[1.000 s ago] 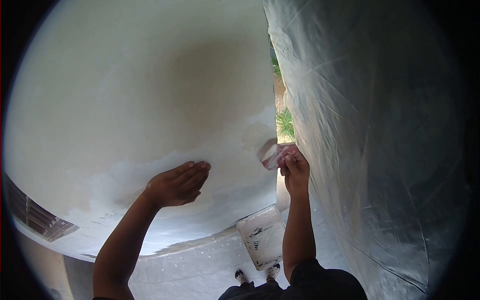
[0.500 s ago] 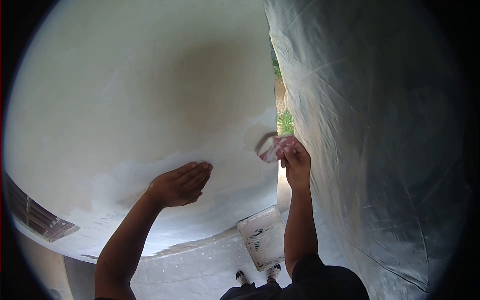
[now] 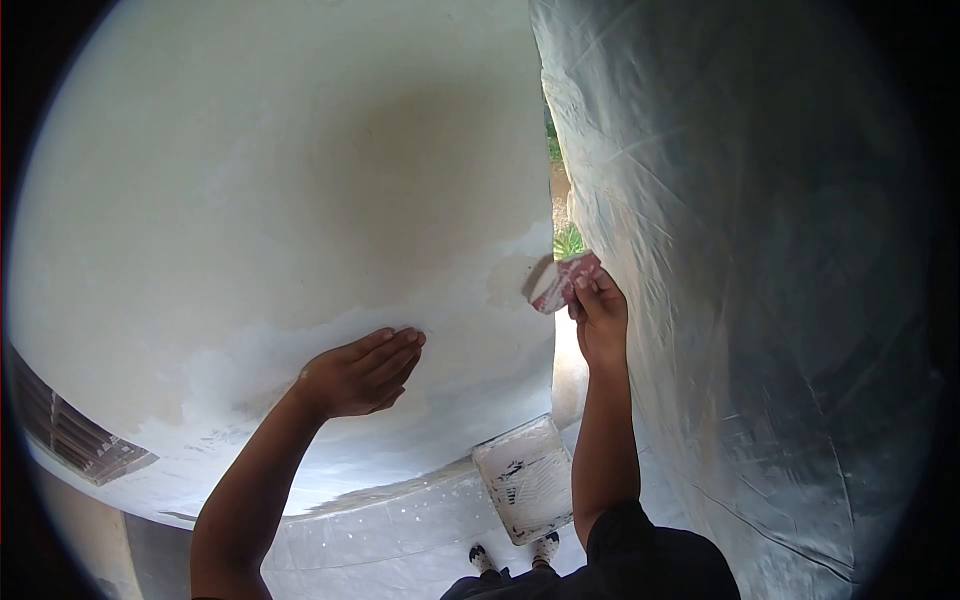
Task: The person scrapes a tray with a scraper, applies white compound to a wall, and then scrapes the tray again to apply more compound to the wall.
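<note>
A big white plastered wall (image 3: 250,200) fills the left side, a plastic sheet (image 3: 750,300) hangs at the right, a white tray (image 3: 525,478) lies on the floor below, the left hand (image 3: 360,375) rests flat with fingers open on the wall, and the right hand (image 3: 600,315) grips a reddish sanding block (image 3: 560,282) pressed against the wall's right edge.
</note>
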